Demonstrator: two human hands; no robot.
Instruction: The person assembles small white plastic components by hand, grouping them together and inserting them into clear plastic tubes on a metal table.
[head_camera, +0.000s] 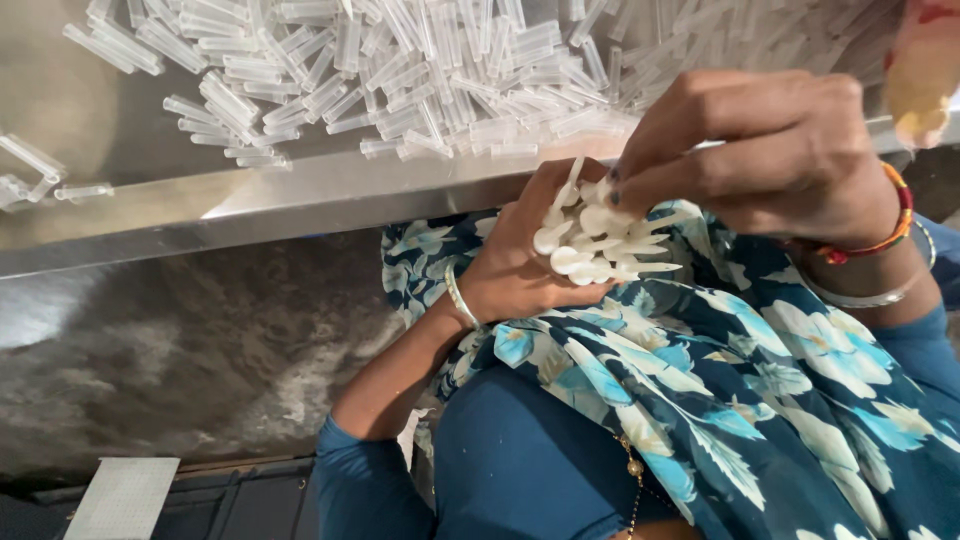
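Left hand curled shut round a bundle of white plastic plungers, flat round heads showing, stems fanning toward 3 o'clock. Right hand arched over bundle from 1 o'clock, fingertips pressed together on top plunger at upper edge; whether lifting or only touching, cannot tell. Hands touching through bundle, right one nearer to loose stock.

Bundle held just below table lip, against flowered blue cloth. Long axis of plungers roughly 9-to-3, tilted slightly upward toward 2.

Heap of clear plastic tubes on steel table, lying at 11 to 12 o'clock from hands, near but apart, tubes pointing every way. Few stray tubes off at 9 o'clock edge. Bangles on both wrists. White perforated tray down at 7 o'clock, well apart.
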